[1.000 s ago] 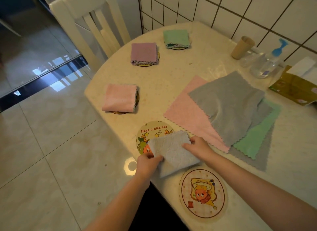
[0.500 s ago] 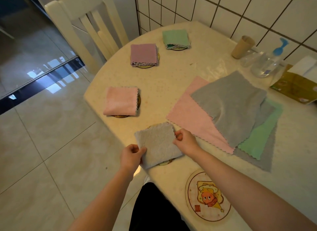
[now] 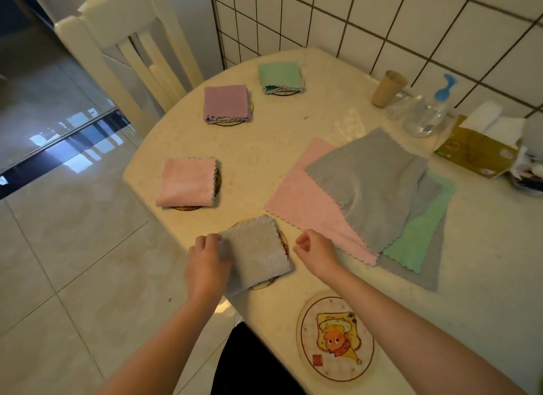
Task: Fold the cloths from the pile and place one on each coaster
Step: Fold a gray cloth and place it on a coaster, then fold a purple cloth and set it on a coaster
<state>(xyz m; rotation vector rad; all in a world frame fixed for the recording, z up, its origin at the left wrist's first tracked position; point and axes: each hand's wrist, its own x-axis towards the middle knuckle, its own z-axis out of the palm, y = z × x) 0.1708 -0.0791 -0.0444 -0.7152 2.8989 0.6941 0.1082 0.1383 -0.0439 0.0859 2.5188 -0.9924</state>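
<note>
A folded grey cloth (image 3: 258, 249) lies on a round coaster (image 3: 284, 242) at the table's near edge, covering most of it. My left hand (image 3: 205, 265) grips the cloth's left edge. My right hand (image 3: 316, 249) hovers just right of the cloth, fingers loosely curled, holding nothing. A bare cartoon coaster (image 3: 335, 339) lies nearer me on the right. Folded pink (image 3: 188, 183), purple (image 3: 226, 102) and green (image 3: 280, 76) cloths each rest on a coaster farther back. The pile (image 3: 370, 189) of unfolded pink, grey and green cloths lies to the right.
A paper cup (image 3: 388, 87), a clear pump bottle (image 3: 429, 112) and a tissue box (image 3: 479, 148) stand along the tiled wall at the back right. A white chair (image 3: 129, 56) stands past the table's far left edge. The table edge (image 3: 141, 189) drops to a tiled floor.
The folded grey cloth was carried left and set down on the coaster with the writing, covering it. My right hand has let go of it and drawn back to the right.
</note>
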